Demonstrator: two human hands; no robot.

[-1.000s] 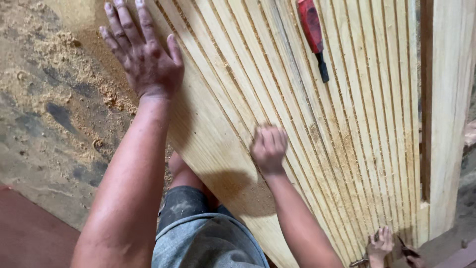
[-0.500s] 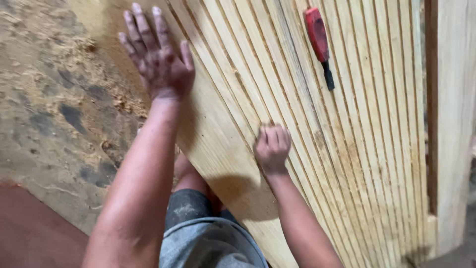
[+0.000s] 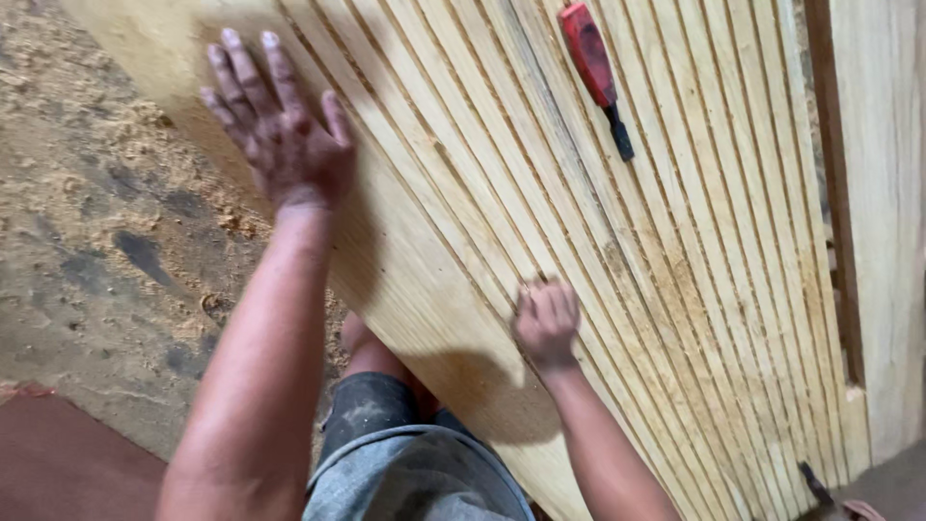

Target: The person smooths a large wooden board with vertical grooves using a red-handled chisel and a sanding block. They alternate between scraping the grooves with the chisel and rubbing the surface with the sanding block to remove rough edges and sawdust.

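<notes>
A large pale wooden panel (image 3: 617, 289) with long parallel grooves runs diagonally across the view. My left hand (image 3: 280, 125) lies flat on its smooth left edge, fingers spread. Lower down, my right hand (image 3: 547, 323) presses on the grooves with its fingers curled under; whether something is under them is hidden. A red-handled chisel (image 3: 595, 72) rests on the grooves near the top, away from both hands.
Sawdust covers the ground (image 3: 106, 241) to the left of the panel. A plain wooden board (image 3: 883, 212) stands along the right side. My knee in grey shorts (image 3: 405, 463) is under the panel's near edge.
My left hand has stayed flat on the panel's edge. My right hand has slid slightly along the grooves. The view has shifted a little to the left.
</notes>
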